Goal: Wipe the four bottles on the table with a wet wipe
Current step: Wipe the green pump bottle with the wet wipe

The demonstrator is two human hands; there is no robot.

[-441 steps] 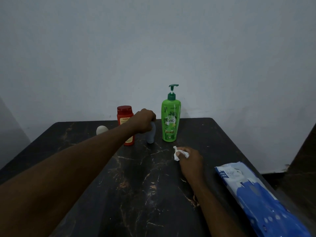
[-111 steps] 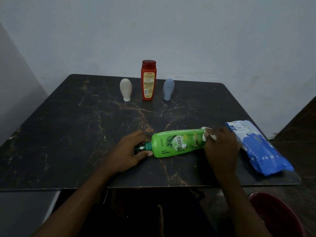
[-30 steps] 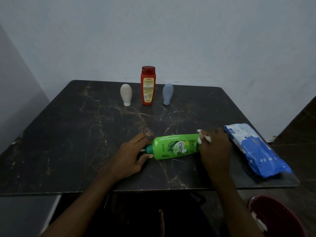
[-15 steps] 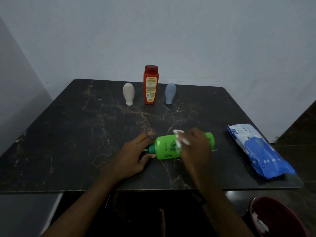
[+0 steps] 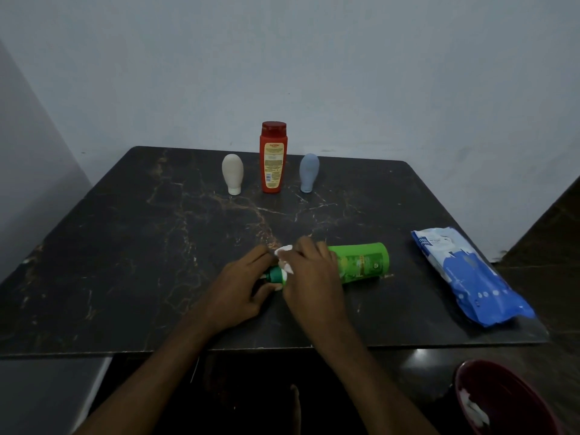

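Note:
The green pump bottle (image 5: 361,262) lies on its side near the front of the dark marble table (image 5: 141,246), base to the right. My left hand (image 5: 241,287) grips its dark green pump end. My right hand (image 5: 310,271) presses a white wet wipe (image 5: 284,259) against the bottle's neck. Upright at the back stand a cream bottle (image 5: 233,173), a red bottle (image 5: 273,157) and a grey-blue bottle (image 5: 309,172).
A blue and white pack of wipes (image 5: 467,274) lies at the table's right edge. A dark red bin (image 5: 508,400) with used wipes inside sits on the floor at the lower right. A wall stands close behind the table.
My right hand has slid the wipe leftward along the green bottle, from its base to its neck. My left hand has kept its hold on the pump end.

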